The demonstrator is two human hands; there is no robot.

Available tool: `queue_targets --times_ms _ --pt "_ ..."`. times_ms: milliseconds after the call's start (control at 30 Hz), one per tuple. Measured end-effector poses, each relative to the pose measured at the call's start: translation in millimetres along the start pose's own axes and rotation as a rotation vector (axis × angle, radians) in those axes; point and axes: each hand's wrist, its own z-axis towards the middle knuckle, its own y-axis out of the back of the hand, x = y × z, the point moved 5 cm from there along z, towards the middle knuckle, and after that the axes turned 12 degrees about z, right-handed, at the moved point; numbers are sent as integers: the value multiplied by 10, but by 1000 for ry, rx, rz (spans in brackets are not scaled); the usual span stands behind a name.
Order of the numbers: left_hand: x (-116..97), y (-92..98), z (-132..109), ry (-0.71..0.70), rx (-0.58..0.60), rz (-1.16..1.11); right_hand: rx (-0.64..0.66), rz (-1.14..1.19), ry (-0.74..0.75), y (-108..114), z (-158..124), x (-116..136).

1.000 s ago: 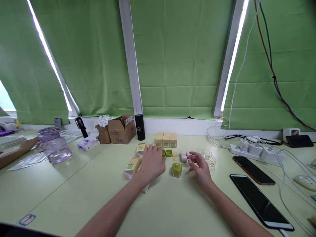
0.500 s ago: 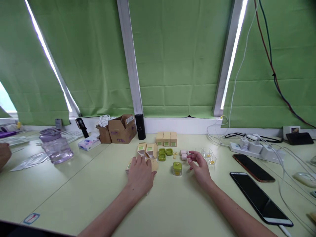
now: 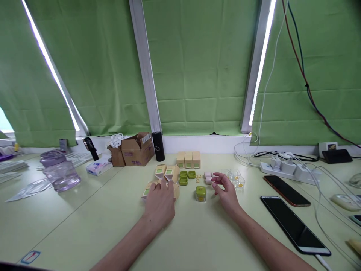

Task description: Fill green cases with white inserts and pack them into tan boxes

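Now, your left hand [image 3: 160, 202] covers part of the near boxes [image 3: 176, 191]; whether it grasps one, I cannot tell. Your right hand [image 3: 226, 195], half open and released, is near the jar [image 3: 200, 194]. Since one second ago, your left hand has uncovered the lids [image 3: 183, 181].

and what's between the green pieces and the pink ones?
Small yellow pieces, on the table between the green pieces and the pink ones. Shows in the head view; the jar sits nearer the camera.

The left hand [image 3: 159, 205] has drawn back onto the front boxes [image 3: 147, 191], uncovering the green trays [image 3: 183, 181], and another person's hand has left view.
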Motion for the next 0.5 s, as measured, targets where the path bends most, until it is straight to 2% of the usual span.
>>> queue_targets --times_ms 100,233,367,500 --pt "27 168 -30 -5 -40 -46 -4 -24 12 -10 -12 30" --pt "10 383 1 -21 -174 -157 20 -63 52 -47 -40 95" --pt "-119 525 133 -64 -453 -252 100 -129 115 -125 -83 176" --pt "-301 553 288 -90 -751 -299 174 -171 146 -225 -139 245"
